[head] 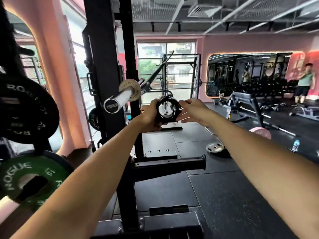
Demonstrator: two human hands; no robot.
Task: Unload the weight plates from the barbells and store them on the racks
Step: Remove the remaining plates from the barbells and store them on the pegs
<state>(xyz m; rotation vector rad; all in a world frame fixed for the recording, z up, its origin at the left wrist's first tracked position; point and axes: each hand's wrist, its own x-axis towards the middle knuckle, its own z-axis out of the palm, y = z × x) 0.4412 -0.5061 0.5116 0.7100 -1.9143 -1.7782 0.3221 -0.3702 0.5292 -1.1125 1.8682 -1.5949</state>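
Apparently mid-unloading, the left hand (149, 116) fingers curl round a barbell collar (167, 110), right hand (193, 111) fingers loose beside it; the small plate (130, 90) up-left on the barbell sleeve (119, 99) likely comes next

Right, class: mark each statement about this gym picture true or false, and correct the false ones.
1. The left hand grips a black collar. True.
2. The barbell carries a large green plate. False: only a small pale plate sits on its sleeve; the green plate hangs on the rack at left.
3. A dark plate lies flat on the floor. True.
4. The right hand is a clenched fist. False: its fingers are stretched out beside the collar.
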